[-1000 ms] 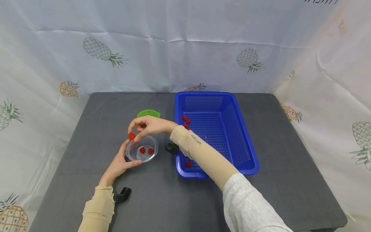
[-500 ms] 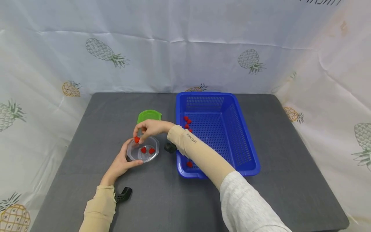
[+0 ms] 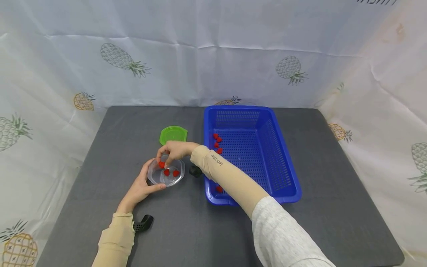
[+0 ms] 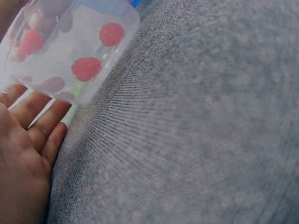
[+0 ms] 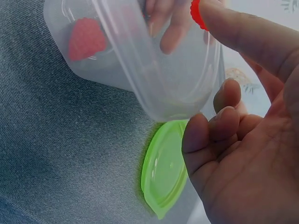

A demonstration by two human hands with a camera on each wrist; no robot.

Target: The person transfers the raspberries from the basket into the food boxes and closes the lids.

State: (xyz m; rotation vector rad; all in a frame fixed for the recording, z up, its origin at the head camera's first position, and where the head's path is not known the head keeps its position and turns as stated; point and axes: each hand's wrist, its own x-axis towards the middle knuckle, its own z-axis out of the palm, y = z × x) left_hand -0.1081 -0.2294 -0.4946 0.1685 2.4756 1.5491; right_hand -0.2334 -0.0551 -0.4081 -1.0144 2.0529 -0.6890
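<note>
My left hand holds a clear plastic container on the table, thumb at the near side and fingers round the left side. Two raspberries lie on the container's bottom. Over its far left part, my right hand pinches a third raspberry between thumb and finger. In the right wrist view, the thumb covers part of that held raspberry, and the other fingers are bent near the container's rim.
A green lid lies on the grey table behind the container. To the right stands a blue perforated basket with several raspberries along its left side. My right forearm crosses over the basket.
My right hand has come down and slightly right, bringing the pinched raspberry from above the container's far left rim to inside its outline. My left hand keeps its hold.
</note>
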